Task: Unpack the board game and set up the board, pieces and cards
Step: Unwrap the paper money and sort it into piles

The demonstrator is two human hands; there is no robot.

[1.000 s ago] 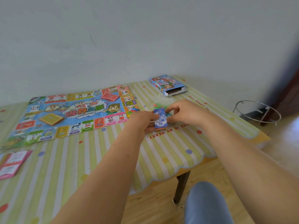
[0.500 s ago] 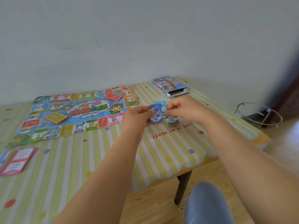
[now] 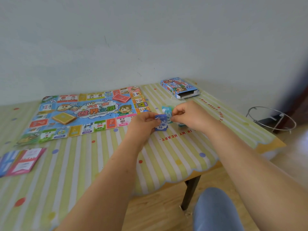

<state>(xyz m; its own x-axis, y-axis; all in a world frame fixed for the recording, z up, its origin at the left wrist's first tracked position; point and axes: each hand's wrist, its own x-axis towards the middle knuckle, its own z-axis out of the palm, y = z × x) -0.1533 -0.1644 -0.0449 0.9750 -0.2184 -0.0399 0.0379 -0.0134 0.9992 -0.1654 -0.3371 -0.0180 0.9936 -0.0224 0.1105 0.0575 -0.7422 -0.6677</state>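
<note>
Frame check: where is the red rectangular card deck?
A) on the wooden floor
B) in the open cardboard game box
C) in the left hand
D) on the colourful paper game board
D: the red rectangular card deck lies flat on the far right part of the colourful paper game board.

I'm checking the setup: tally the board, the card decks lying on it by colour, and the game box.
Game board: 1
Red card deck: 1
Yellow card deck: 1
Game box: 1
Total: 4
</note>
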